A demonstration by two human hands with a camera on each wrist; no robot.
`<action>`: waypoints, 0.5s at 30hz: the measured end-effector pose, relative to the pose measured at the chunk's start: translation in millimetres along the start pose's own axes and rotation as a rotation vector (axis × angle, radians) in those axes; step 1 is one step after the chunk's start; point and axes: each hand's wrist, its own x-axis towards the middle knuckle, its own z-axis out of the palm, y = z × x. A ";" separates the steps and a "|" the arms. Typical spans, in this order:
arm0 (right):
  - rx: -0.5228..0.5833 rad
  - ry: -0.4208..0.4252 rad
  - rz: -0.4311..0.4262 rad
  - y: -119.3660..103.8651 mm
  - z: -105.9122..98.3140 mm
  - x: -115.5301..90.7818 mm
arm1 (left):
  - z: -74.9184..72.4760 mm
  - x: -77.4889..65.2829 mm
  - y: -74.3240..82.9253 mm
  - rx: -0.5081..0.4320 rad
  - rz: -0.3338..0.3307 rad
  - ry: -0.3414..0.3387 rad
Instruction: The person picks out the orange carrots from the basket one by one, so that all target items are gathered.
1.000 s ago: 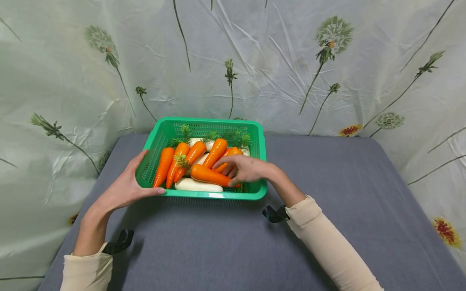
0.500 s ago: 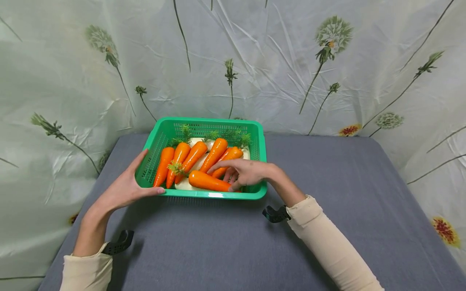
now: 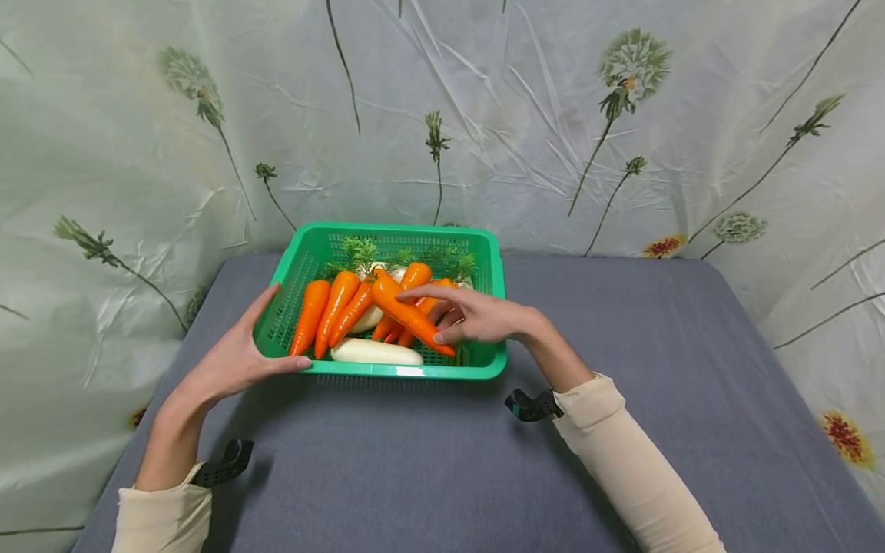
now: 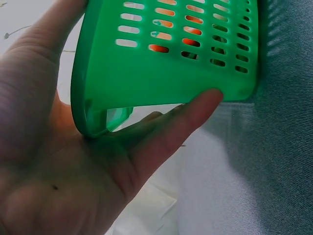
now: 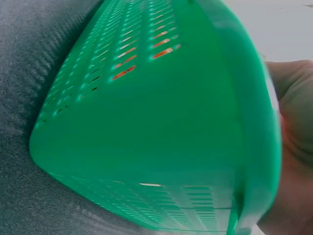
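Note:
In the head view, a green plastic basket [image 3: 401,370] holds several orange carrots [image 3: 310,316] with green tops and several white radishes [image 3: 376,352]. My left hand [image 3: 238,349] holds the basket's front left corner, thumb on the front rim and fingers along the left side. The left wrist view has those fingers stretched against the outer wall [image 4: 146,78]. Over the basket's right part, my right hand [image 3: 480,316] pinches a carrot [image 3: 413,315] near its narrow end; it slants above the others. The right wrist view mostly shows the basket wall [image 5: 161,127], which hides the fingertips.
The basket stands on a table with a grey-blue cloth [image 3: 387,468], near the back edge. A pale curtain [image 3: 518,138] with printed dandelions hangs behind. Black wrist cameras [image 3: 532,405] sit below both hands.
The carrot in my right hand has swung its thick end up and back, uncovering the front white radish. My right wrist has shifted slightly right. The left hand and basket stay almost still.

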 end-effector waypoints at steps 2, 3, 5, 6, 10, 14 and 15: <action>-0.005 0.022 -0.025 -0.6 -1.8 -2.5 | 0.2 -0.1 0.4 -0.005 -0.001 -0.003; -0.008 0.032 -0.033 -0.3 -2.6 -3.6 | 0.2 -0.3 0.4 -0.008 -0.003 -0.005; -0.019 0.065 -0.026 -1.4 -4.2 -7.3 | 0.4 -0.6 0.0 -0.015 -0.004 -0.008; -0.019 0.083 -0.017 -1.8 -5.1 -9.6 | 0.4 -0.8 -0.4 -0.018 -0.006 -0.010; -0.012 0.167 0.024 -2.4 -9.8 -20.6 | 0.7 -2.0 -2.1 -0.022 -0.012 -0.012; -0.002 0.235 -0.020 -0.5 -15.5 -30.9 | 1.5 -2.5 -2.4 -0.029 -0.013 -0.016; 0.000 0.250 -0.034 0.3 -17.1 -33.3 | 1.7 -2.3 -2.2 -0.032 -0.011 -0.017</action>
